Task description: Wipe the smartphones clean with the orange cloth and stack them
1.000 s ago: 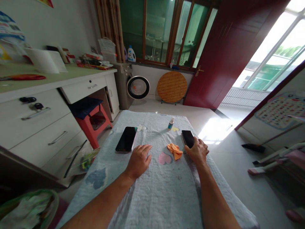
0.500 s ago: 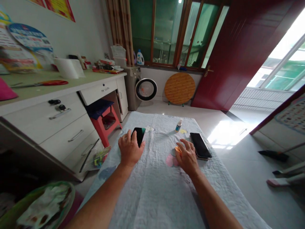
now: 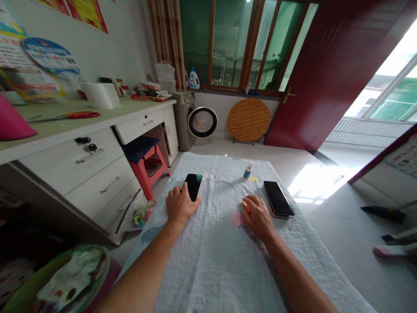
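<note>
My left hand [image 3: 181, 205] is closed around the lower part of a black-screened smartphone [image 3: 194, 183], fingers on its left side and thumb by its right edge. The phone lies on the pale blue quilted cloth [image 3: 215, 256] that covers the table. Curled fingers of my right hand [image 3: 259, 216] press on a small orange cloth [image 3: 246, 207], mostly hidden beneath them. Just right of that hand lies a second dark-screened phone [image 3: 278, 198], atop something light-edged that I cannot make out. A small white-capped bottle [image 3: 247, 172] stands upright beyond my right hand.
Left of the table are a white desk with drawers [image 3: 96, 167], a red stool [image 3: 148, 167] and a bin [image 3: 107, 265] holding used tissue. A washing machine [image 3: 183, 117] with its door open stands at the back, near a round wooden tabletop [image 3: 249, 119].
My right fingers have lowered and curled over the orange cloth, which shows less. My left fingers have drawn back toward the phone's lower end. The view has shifted slightly.
</note>
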`<move>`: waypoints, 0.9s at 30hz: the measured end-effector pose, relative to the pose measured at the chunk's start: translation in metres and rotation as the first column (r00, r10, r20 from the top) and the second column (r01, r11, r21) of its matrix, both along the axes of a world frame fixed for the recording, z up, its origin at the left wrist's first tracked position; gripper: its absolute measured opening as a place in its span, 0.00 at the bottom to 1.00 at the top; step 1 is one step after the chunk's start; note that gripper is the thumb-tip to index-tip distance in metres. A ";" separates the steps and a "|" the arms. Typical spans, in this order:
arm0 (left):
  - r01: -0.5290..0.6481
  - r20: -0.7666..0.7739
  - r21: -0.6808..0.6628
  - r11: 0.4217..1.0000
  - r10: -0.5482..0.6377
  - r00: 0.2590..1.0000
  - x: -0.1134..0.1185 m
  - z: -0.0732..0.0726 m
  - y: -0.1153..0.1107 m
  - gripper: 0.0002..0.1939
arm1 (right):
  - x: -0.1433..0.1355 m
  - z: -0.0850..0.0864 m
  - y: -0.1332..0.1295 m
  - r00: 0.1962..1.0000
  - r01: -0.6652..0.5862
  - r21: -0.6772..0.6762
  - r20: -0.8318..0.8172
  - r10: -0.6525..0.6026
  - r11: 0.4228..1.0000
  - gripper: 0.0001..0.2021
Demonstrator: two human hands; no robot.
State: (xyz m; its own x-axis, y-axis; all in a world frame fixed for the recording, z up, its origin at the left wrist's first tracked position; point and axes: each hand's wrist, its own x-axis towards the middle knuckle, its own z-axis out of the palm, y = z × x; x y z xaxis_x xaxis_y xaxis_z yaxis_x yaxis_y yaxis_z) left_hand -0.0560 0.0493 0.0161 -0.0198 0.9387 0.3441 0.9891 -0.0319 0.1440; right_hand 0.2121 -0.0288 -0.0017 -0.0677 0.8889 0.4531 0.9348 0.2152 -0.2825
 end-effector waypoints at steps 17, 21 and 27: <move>-0.067 0.120 -0.002 0.998 0.066 0.991 0.003 -0.006 0.012 0.39 | -0.001 -0.002 0.001 1.000 -0.005 -0.027 -0.029 0.004 1.000 0.12; -0.094 0.147 -0.017 0.995 0.095 0.984 0.001 -0.004 0.013 0.42 | -0.001 -0.004 0.001 0.999 -0.014 0.015 -0.037 0.015 1.000 0.12; -0.025 0.225 0.129 0.991 -0.005 0.974 0.002 0.004 0.009 0.39 | -0.001 -0.004 0.002 0.999 -0.024 0.052 -0.036 0.026 0.998 0.12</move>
